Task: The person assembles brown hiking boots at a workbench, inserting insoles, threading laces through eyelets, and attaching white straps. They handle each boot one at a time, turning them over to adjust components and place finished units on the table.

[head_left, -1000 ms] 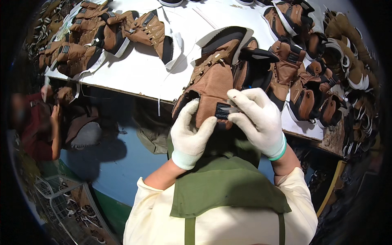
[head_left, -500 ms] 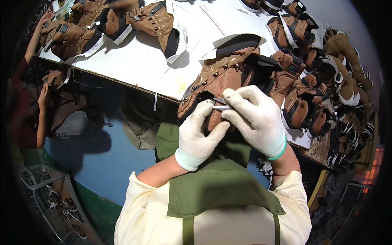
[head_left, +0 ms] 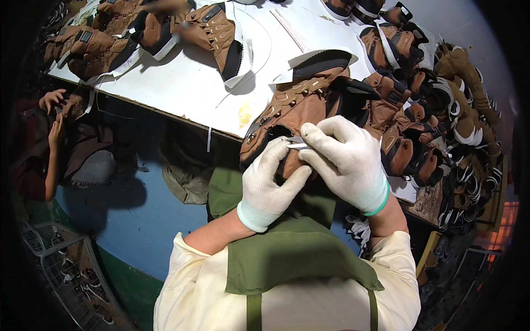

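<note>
- Brown boot upper [head_left: 305,110]: over tabletop [head_left: 223,105]'s near edge.
- Left hand [head_left: 269,185]: gloved, gripping upper beside its opening.
- Right hand [head_left: 349,163]: gloved, holding slim two-pointed metal tool [head_left: 297,147], tips just beside left hand's fingertips.

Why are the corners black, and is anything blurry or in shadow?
Head view: black corners and bent edges, typical of a fisheye lens; head view: bright white table, dark shadow on the blue floor; head view: left hand and right hand fairly sharp, a brown shoe at upper left partly blurred.
</note>
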A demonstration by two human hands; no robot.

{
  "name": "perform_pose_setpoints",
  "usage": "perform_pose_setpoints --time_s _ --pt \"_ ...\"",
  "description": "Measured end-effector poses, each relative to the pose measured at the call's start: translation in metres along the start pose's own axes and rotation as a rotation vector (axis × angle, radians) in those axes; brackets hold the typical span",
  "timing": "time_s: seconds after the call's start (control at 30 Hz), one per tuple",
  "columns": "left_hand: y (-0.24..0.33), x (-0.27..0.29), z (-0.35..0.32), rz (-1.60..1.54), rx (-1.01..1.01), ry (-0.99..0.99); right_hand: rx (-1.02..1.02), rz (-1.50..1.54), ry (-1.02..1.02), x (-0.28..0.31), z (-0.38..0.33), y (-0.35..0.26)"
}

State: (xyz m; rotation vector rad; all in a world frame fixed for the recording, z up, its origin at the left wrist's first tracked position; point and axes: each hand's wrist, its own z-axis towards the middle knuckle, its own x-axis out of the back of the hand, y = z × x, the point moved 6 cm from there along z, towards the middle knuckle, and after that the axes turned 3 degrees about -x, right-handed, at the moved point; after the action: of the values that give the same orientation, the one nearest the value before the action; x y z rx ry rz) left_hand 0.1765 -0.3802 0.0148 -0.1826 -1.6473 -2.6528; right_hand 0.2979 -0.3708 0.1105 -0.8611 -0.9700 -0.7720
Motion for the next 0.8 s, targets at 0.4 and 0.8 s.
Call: perform_pose_setpoints --time_s 0.4,0.8 --pt "0.0008 -0.0008 0.0014 0.007 -0.011 -0.026 -0.007 0.022 0.024 0.0 -0.0004 0.0027" --pt "0.0033 -0.0005 0.0019 0.038 -0.04 -0.025 0.012 0.067 0.018 -0.0003 -0.0027 0.0055"
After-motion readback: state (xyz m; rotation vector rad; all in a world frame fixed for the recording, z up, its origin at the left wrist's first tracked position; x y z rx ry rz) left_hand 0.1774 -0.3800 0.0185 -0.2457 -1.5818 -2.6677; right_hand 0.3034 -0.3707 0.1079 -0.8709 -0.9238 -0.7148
